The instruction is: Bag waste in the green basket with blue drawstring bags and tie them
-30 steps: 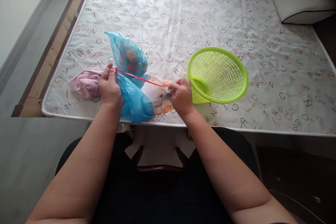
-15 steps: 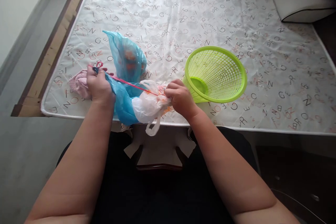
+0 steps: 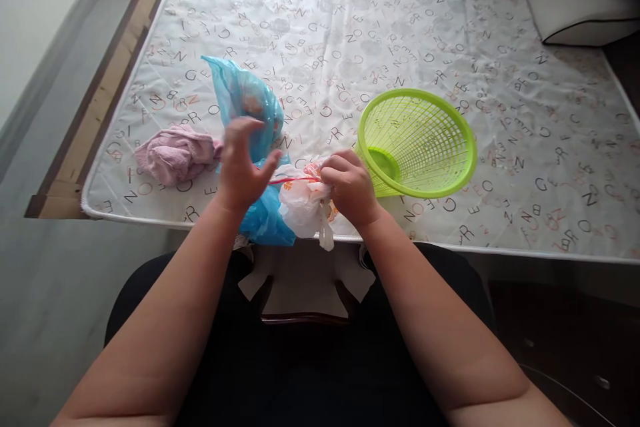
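Observation:
My right hand [image 3: 351, 185] is closed on a bunched white plastic bag [image 3: 301, 208] with orange-red print, at the front edge of the mattress. A pink-red string [image 3: 283, 180] runs left from that grip across the bag. My left hand [image 3: 241, 163], slightly blurred, is open with thumb and fingers apart, over the blue plastic bags. One crumpled blue bag [image 3: 270, 220] lies below and to the right of it. A fuller blue plastic bag [image 3: 260, 103] with something orange inside stands just behind. Left of my left hand lies a crumpled pink cloth [image 3: 175, 155].
A lime-green mesh basket [image 3: 417, 143] lies tilted on its side, close to my right hand. The letter-printed mattress [image 3: 320, 33] spreads out ahead. A pale cushioned block [image 3: 575, 0] sits at the far right, and a wooden frame edge [image 3: 107, 73] runs along the left.
My left hand has let go of the blue bag and string and moved right, opening. The crumpled blue bag has dropped lower. My right hand still grips the white bag.

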The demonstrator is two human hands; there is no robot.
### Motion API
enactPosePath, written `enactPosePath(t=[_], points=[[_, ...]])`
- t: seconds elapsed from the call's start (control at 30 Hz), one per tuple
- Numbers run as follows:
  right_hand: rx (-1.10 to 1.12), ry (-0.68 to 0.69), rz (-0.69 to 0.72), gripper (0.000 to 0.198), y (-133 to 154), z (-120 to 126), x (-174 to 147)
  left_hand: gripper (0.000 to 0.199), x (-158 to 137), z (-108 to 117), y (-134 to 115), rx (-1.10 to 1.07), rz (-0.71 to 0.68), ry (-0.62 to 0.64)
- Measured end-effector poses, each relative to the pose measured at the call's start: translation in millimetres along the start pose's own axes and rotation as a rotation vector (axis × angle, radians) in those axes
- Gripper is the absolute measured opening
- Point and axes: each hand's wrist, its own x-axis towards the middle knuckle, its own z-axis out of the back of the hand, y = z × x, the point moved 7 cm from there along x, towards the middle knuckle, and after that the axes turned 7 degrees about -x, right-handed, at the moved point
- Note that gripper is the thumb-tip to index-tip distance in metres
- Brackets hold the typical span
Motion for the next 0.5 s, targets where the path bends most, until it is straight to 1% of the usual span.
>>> enactPosePath(t=[0.03,0.07,0.1,0.13,0.17,0.2,0.27,0.3,0.37,0.43,0.47,0.5], points=[[0.005,0.013,-0.017,0.041,-1,-2,0,0.04,-4,-15,-6,-0.056,-0.018,0.156],[0.01,0.027,-0.029,0.041,-1,-3,0,0.038,-8,-28,-10,-0.1,-0.025,0.303],[0.015,0.042,-0.037,0.04,-2,-5,0,0.033,-13,-39,-13,-0.129,-0.023,0.42],[0.022,0.055,-0.041,0.039,-2,-6,0,0.026,-16,-45,-14,-0.147,-0.012,0.485],[0.03,0.064,-0.042,0.038,-1,-7,0,0.021,-17,-47,-12,-0.161,0.011,0.491],[0.039,0.07,-0.04,0.038,-1,-8,0,0.02,-16,-46,-8,-0.18,0.05,0.453],[0.061,0.061,-0.03,0.038,1,-8,0,0.022,-9,-37,6,-0.248,0.172,0.308],[0.076,0.044,-0.026,0.04,2,-6,0,0.023,-5,-29,15,-0.294,0.245,0.216],[0.113,-0.005,-0.047,0.04,1,-2,0,0.023,1,-10,36,-0.389,0.391,-0.007],[0.17,-0.046,-0.137,0.036,-6,3,-1,0.019,2,10,57,-0.477,0.535,-0.243],[0.203,-0.056,-0.215,0.032,-12,4,-1,0.017,1,17,67,-0.515,0.608,-0.34],[0.241,-0.054,-0.317,0.027,-19,4,-3,0.014,-1,22,76,-0.55,0.674,-0.405]])
